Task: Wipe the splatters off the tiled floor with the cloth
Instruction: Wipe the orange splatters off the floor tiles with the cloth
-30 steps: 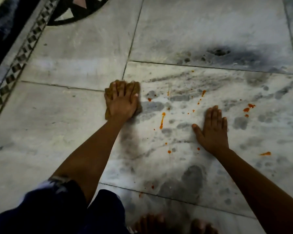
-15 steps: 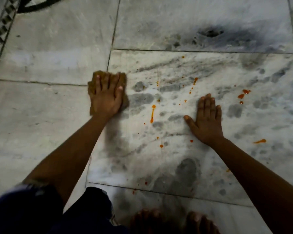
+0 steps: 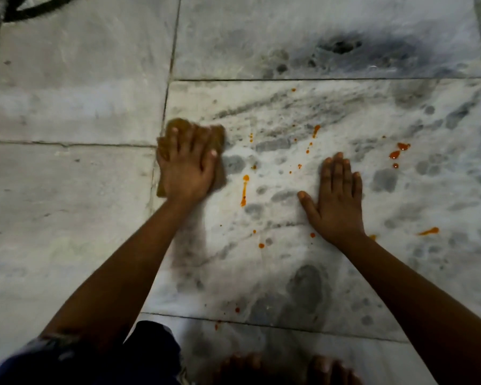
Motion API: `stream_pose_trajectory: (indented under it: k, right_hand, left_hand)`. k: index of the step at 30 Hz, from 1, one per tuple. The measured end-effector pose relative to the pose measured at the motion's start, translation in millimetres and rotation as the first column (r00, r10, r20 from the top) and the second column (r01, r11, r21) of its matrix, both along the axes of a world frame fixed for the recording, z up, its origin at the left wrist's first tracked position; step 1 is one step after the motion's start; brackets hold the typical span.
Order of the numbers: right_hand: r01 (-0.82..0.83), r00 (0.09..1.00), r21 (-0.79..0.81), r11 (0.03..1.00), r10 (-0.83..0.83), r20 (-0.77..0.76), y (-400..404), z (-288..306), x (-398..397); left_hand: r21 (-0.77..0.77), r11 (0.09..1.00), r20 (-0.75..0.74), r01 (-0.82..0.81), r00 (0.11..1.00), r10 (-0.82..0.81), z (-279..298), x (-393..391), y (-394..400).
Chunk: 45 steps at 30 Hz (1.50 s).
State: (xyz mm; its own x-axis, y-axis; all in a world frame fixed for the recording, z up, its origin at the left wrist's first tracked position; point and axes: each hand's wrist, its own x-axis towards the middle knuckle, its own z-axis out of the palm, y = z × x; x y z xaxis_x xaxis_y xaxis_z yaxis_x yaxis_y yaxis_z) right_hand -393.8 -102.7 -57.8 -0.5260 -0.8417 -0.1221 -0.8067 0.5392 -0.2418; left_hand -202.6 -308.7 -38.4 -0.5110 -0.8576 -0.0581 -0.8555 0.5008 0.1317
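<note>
Cloth [image 3: 218,136] lies on the floor [image 3: 67,204] just left of the splatters [image 3: 244,190], under the left hand [image 3: 185,168], fingers flat and straight, the right hand [image 3: 336,201] spread flat nearby; best press firmly and sweep right, lifting rather than smearing.

Polished veined marble floor [image 3: 67,190] w/ wet orange splatters [image 3: 244,190]; matt brown cloth [image 3: 218,140].

Open floor [image 3: 67,204] left of cloth [image 3: 218,134]
</note>
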Motion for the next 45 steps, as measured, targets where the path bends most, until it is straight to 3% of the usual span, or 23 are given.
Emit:
stream_pose_trajectory:
  k: [3,5,8,11,13,16,20,23,26,28,31,34,36,40,45]
  right_hand:
    - [0.008,1.000,-0.019,1.000,-0.009,-0.013,1,0,0]
    - [0.011,1.000,-0.025,1.000,-0.011,-0.002,0,1,1]
    - [0.014,1.000,-0.015,1.000,-0.014,0.002,0,2,2]
    - [0.004,1.000,0.000,1.000,-0.004,0.011,0,3,0]
    - [0.001,1.000,0.003,1.000,-0.001,0.019,0,3,-2]
    - [-0.009,0.999,0.011,1.000,0.009,0.036,-1,3,-1]
    - [-0.029,0.998,0.029,0.999,0.027,0.061,-1,4,-2]
    - [-0.042,0.993,0.045,0.998,0.036,0.112,-1,7,-4]
    - [-0.049,0.996,0.005,0.999,0.048,0.081,4,9,-6]
    - [-0.050,0.998,-0.019,0.999,0.051,0.031,11,8,-9]
    - [-0.016,1.000,-0.021,1.000,0.016,0.024,15,7,-8]
    - [-0.016,0.998,0.017,1.000,0.015,0.053,12,10,-6]
    - [-0.040,0.997,0.031,0.999,0.038,0.069,13,11,-10]
    - [-0.049,0.996,0.027,0.998,0.047,0.082,16,11,-13]
    - [0.051,0.993,0.025,0.998,-0.053,0.106,24,10,-5]
  left_hand:
    - [0.044,0.969,-0.009,-0.243,0.970,0.243,6,-46,-51]
    - [0.050,0.971,0.006,-0.235,0.972,0.235,8,-79,-67]
    - [0.036,0.999,0.010,0.009,1.000,-0.009,6,-106,-41]
    - [0.021,0.950,-0.017,0.313,0.950,-0.312,3,-78,-3]
    - [0.016,0.925,-0.003,0.381,0.925,-0.381,2,-53,-5]
    - [0.021,0.973,0.030,0.228,0.973,-0.229,4,-60,-40]
    - [0.128,0.991,0.039,-0.034,0.999,0.030,15,-129,-70]
    - [0.154,0.985,0.080,0.072,0.993,-0.085,13,-155,-40]
    - [0.077,0.929,0.053,0.361,0.929,-0.366,7,-119,7]
    - [0.065,0.894,0.029,0.444,0.894,-0.447,5,-84,16]
    - [0.112,0.922,0.019,0.372,0.927,-0.376,10,-83,-7]
    - [0.217,0.951,-0.015,0.221,0.975,-0.224,20,-139,-42]
    - [0.294,0.930,-0.033,0.223,0.974,-0.223,24,-181,-53]
    - [0.280,0.859,0.042,0.430,0.888,-0.458,21,-217,-5]
    - [0.163,0.726,0.055,0.668,0.729,-0.683,13,-128,49]
